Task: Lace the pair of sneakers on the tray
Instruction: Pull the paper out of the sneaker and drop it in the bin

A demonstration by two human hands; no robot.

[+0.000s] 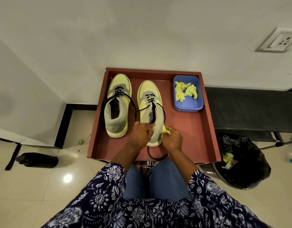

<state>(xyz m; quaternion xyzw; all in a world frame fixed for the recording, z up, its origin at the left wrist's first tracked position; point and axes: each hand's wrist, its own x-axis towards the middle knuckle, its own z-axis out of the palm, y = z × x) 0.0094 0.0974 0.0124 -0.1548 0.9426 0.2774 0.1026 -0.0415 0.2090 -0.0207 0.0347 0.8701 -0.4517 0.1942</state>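
Two yellow-and-grey sneakers stand toes-away on a reddish-brown tray [199,129]. The left sneaker [117,106] has black laces threaded through its lower eyelets, loose ends trailing. The right sneaker [151,109] is laced the same way, and its black lace [156,156] loops over the tray's near edge. My left hand [142,134] grips the right sneaker's heel collar. My right hand [172,138] is at the heel's right side, pinching a crumpled yellow paper wad [166,130].
A blue plastic box [188,106] with crumpled yellow paper sits at the tray's far right. A black bench [250,109] stands to the right, with a black-bagged bin [244,162] below it. A dark object [37,160] lies on the floor at left. The wall is just behind the tray.
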